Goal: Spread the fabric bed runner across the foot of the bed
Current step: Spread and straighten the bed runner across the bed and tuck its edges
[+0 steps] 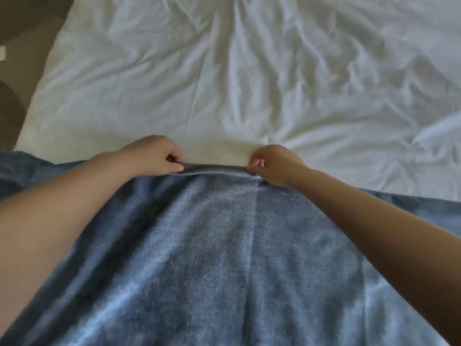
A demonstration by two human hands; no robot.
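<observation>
The bed (249,83) fills most of the head view. Its top surface is a white sheet (149,96), heavily creased, with folds radiating from the centre and toward the right side. The left edge of the mattress runs diagonally from upper left down to lower left.

Beyond that edge a strip of brown floor (22,61) is visible, with a small pale object at the far left that is too blurred to identify.

The blue fabric bed runner (212,258) lies over the near part of the bed, extending from the left border to the right border of the view. Its weave is mottled blue, with lengthwise ridges running toward the camera and a vertical crease near the centre.

The left hand (154,156) is closed, pinching the far edge of the runner between thumb and fingers. The right hand (272,163) is closed on the same edge in the same manner. The two hands are set apart, and the edge between them is rolled into a taut, narrow fold. Both forearms are bare and rest above the runner.
</observation>
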